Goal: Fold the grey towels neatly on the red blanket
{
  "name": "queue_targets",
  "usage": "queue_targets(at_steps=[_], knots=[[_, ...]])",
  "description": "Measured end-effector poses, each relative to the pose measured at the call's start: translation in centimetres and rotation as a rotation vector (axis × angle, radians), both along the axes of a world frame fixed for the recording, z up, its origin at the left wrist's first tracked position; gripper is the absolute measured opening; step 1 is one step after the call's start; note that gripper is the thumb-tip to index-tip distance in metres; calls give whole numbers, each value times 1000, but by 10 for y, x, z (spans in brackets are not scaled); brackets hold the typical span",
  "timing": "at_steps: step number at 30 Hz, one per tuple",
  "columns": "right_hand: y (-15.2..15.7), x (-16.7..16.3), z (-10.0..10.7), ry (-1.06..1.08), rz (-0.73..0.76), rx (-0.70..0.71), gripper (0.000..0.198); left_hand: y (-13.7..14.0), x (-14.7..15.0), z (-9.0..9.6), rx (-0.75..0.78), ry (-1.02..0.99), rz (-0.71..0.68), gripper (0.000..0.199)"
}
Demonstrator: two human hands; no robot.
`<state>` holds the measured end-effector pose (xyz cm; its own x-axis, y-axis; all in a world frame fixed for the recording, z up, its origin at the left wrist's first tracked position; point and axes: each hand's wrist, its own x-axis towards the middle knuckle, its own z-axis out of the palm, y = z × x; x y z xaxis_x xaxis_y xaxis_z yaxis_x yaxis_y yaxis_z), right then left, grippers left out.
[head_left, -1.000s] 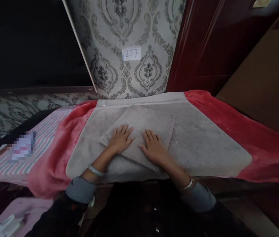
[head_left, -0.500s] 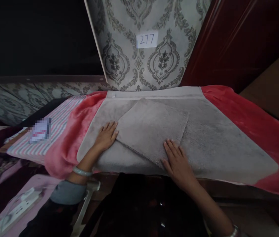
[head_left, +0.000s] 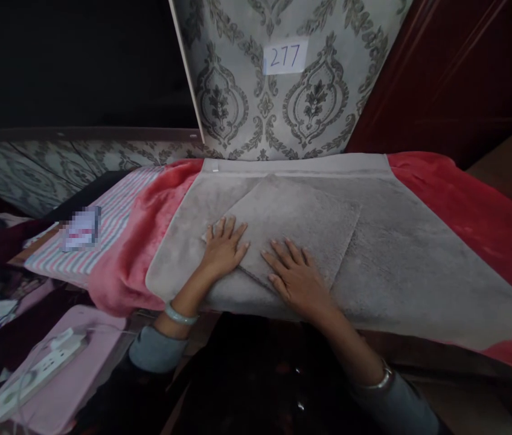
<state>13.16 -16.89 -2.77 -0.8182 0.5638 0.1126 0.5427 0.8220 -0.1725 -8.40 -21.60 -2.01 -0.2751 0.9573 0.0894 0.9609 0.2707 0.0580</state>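
Note:
A square of grey plush fabric (head_left: 301, 211), perhaps a cushion cover, lies flat and turned cornerwise on a larger grey plush cloth (head_left: 410, 260). My left hand (head_left: 224, 249) rests palm down over the square's left corner, fingers spread. Palm down as well, my right hand (head_left: 299, 275) lies on the square's near part with its fingers apart. Neither hand grips anything. The left and near corners of the square are partly hidden under my hands.
Red plush blanket (head_left: 446, 187) shows beneath the grey cloth on both sides. At left are a striped cloth (head_left: 115, 199) and a small blurred package (head_left: 81, 229). A white power strip (head_left: 38, 374) lies on a pink surface (head_left: 97, 344). A dark screen (head_left: 79, 66) stands behind.
Both hands have moved inward across the square and are closer together. My right hand has shifted left, my left hand to the right. The view has tilted slightly.

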Motion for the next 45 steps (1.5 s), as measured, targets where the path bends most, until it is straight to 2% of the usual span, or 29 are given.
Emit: queue_targets(at_steps=[4, 9, 15, 20, 23, 28, 32, 34, 37, 42, 45], knots=[[-8, 12, -9, 37, 5, 34, 53, -15, -14, -3, -8, -4, 80, 60], [-19, 25, -13, 120, 64, 98, 51, -24, -21, -5, 31, 11, 113, 60], [-31, 46, -19, 226, 118, 26, 48, -32, -22, -10, 101, 13, 147, 61], [-23, 60, -7, 466, 157, -128, 35, -36, -24, -15, 194, -17, 170, 60], [-7, 49, 9, 539, 127, -129, 35, -36, -28, -18, 248, -66, 176, 57], [18, -4, 28, 318, 150, -11, 52, -38, -35, -22, 312, -118, 153, 52], [21, -33, 19, 80, 208, 28, 56, -40, -39, -24, 369, -184, 122, 50], [20, -36, 11, 42, 227, 44, 55, -38, -44, -23, 410, -233, 125, 48], [18, -35, 4, 48, 228, 69, 55, -27, -54, -18, 448, -354, 210, 45], [18, -33, 3, 65, 224, 86, 55, -7, -67, -10, 309, -483, 357, 39], [18, -33, 2, 70, 228, 88, 54, -5, -68, -12, 339, -531, 405, 37]])
